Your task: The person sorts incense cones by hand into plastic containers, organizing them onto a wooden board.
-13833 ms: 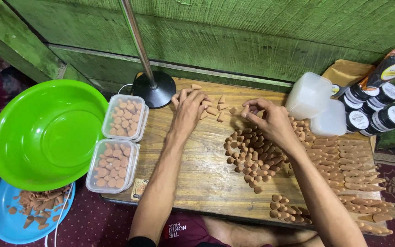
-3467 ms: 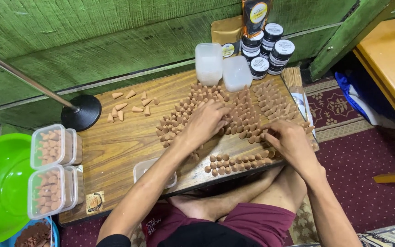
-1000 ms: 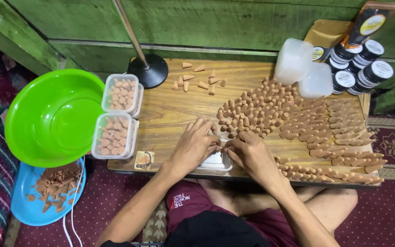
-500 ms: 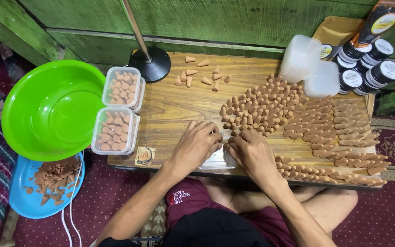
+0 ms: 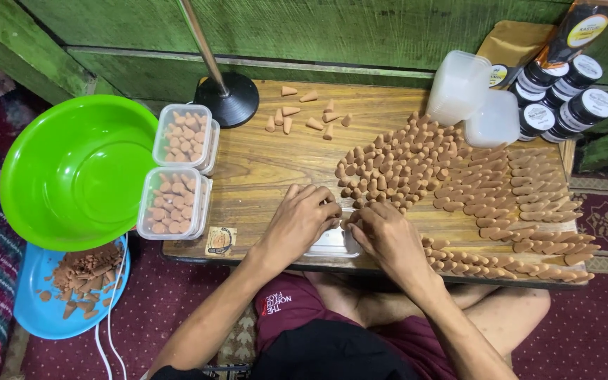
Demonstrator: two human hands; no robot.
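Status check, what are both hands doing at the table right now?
Left hand and right hand together over clear plastic box at table's near edge. Brown cones massed just beyond. Fingertip grip unclear.

Green basin (image 5: 72, 176) left of table, above a blue plate (image 5: 36, 309) of brown scraps. Black lamp base (image 5: 228, 98) at table's back edge. Dark jars (image 5: 564, 98) far right.

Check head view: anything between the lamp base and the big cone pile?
Yes: a few loose brown cones lie scattered on bare table between the black lamp base and the cone pile.
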